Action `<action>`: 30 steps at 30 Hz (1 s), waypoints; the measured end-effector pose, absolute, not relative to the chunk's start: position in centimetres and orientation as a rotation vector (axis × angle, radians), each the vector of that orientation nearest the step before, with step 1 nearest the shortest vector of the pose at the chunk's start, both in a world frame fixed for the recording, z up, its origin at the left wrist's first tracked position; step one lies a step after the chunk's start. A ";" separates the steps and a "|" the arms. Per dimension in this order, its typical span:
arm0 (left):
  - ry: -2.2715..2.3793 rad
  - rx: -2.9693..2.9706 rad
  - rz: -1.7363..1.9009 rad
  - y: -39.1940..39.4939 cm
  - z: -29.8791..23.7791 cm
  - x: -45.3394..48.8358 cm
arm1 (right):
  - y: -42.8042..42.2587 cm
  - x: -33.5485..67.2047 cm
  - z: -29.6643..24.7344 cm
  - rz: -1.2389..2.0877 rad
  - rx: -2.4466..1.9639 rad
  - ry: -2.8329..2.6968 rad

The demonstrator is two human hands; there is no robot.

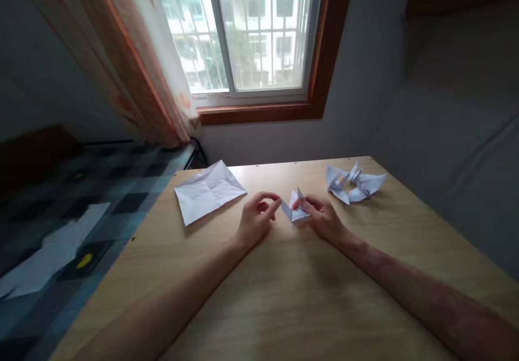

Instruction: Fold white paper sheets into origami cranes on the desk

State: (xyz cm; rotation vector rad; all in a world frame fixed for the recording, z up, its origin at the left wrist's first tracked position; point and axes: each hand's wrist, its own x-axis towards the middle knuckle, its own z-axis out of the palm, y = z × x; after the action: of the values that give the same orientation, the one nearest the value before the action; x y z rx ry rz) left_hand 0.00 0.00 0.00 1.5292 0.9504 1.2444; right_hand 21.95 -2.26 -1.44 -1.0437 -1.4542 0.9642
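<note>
A small folded white paper piece rests on the wooden table between both hands. My right hand pinches its right side, fingers closed on the paper. My left hand curls its fingers in a pinch at the paper's left tip, touching it. A creased, mostly flat white sheet lies to the left of my left hand. Finished folded paper figures sit at the table's far right.
A window with a brown frame and a curtain stand behind the table. A checked blanket with loose white paper lies to the left. A grey wall is on the right.
</note>
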 end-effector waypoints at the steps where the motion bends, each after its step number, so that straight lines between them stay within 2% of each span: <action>1: 0.959 1.527 1.244 0.0 -0.1 0.0 | -2.3 22.0 -1.6 0.958 -1.043 -1.459; 10: 1.043 1.508 1.121 -0.1 -0.1 0.0 | -2.4 22.0 -1.8 0.891 -1.049 -1.526; 30: 0.957 1.454 1.146 0.1 0.0 0.0 | -1.9 22.3 -2.3 0.935 -1.052 -1.471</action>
State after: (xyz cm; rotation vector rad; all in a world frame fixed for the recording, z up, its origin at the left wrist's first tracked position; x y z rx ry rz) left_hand 0.03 0.11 -0.01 1.4537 0.9565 1.1462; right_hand 22.30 -1.94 -2.34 -1.0520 -1.4705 0.9355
